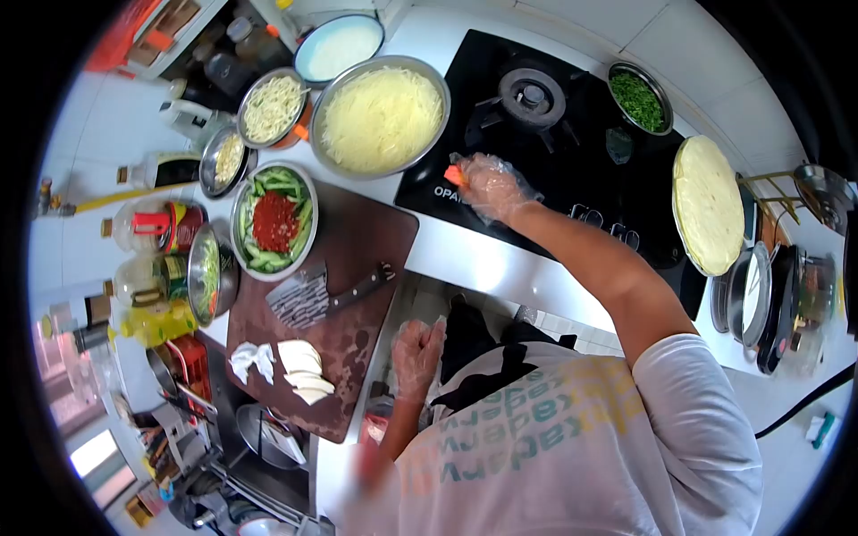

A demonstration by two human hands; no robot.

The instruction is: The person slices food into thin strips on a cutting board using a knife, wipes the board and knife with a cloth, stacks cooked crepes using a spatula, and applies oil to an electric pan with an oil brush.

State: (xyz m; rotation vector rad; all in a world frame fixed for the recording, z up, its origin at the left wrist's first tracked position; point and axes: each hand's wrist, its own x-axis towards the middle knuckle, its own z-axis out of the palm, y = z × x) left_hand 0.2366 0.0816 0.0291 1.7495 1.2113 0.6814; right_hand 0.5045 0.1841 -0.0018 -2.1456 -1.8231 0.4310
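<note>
Gripping orange item (455, 175) over hob (576, 170), R hand (490, 188) has exposed end pointing L, long axis unclear.

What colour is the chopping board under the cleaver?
The chopping board is dark reddish-brown, shown in the head view.

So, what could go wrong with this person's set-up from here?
The cleaver lies loose on the board, its handle near the edge: the left hand or a sleeve might knock it off.

The right hand, holding something orange, is over the stove in a baggy plastic glove, which could melt if the burner were lit; no flame shows now.
</note>
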